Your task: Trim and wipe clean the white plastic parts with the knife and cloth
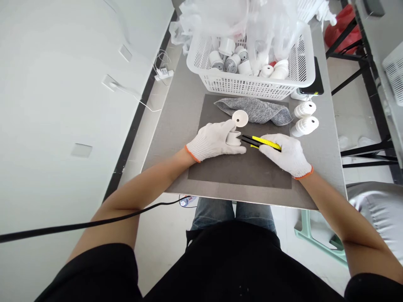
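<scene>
My left hand, in a white knit glove, grips a small white cylindrical part on the dark mat. A round white cap lies just above its fingers. My right hand, also gloved, holds a yellow-and-black tool whose black tips point left and touch the white part. Both hands rest near the middle of the mat.
A grey folded cloth lies at the mat's far edge. Behind it stands a white plastic basket with several white parts and plastic bags. Two white ribbed pieces lie at the right beside a black phone. A black cable crosses my left arm.
</scene>
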`<state>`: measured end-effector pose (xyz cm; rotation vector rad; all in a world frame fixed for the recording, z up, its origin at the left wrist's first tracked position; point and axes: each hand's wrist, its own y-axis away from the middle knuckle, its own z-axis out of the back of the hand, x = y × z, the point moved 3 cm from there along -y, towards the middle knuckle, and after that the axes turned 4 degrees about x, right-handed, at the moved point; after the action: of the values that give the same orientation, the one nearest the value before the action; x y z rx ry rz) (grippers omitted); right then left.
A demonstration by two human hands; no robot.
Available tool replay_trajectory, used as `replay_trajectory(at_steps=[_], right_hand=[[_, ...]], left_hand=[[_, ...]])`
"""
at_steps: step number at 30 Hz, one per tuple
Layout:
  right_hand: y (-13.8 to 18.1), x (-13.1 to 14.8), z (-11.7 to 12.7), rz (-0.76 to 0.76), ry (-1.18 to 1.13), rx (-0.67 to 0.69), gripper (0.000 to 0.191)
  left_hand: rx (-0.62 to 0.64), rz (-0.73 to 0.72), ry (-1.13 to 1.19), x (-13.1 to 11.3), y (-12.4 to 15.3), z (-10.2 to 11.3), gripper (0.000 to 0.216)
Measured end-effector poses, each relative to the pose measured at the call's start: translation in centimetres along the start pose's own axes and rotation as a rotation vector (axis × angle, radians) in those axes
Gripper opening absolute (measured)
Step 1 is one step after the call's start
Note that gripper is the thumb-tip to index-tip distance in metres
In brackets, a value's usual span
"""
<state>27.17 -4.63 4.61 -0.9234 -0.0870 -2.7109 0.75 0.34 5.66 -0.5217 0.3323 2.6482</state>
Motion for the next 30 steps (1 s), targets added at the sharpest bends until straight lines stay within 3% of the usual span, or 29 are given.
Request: replay_trajectory(at_steps=[5,14,18,20,23,26,30], right_hand=[[0.0,-0.1,0.0,0.016,-0.03,0.002,0.035],[-0.1,-0.4,0.1,-0.029,-0.085,-0.034,0.032],[-0.2,-0.6,0.0,-0.058,-0.066,-0.064,0.031],[-0.1,-0.8,0.2,-0.112,-0.033,-0.155,0.031],[0.0,-1.2,0.6,-0.162,0.03,-0.278,0.032],[-0.1,-1.0,0.6,-0.076,0.188,-0.222,0.035],[-0.4,-0.2,0.8,0.038,0.523,-0.176,0.039]], left_hand=[[0.016,-0.06,0.094,0.3,-0.1,-0.3,0.045],[-0.125,-0.217,0.347,1.0,0.2,-0.9,0.037],[-0.103,-0.285,0.42,1.1,0.1,-0.9,0.028],[-0.122,-0.254,0.488,1.4,-0.1,-1.0,0.033],[-0.252,-0.165,0.666,2.1,-0.3,-1.1,0.048],[-0.366,-0.137,0.934,2.4,-0.6,-1.0,0.056],[-0.38,-0.066,1.178,2.6,-1.1,-0.9,0.053]])
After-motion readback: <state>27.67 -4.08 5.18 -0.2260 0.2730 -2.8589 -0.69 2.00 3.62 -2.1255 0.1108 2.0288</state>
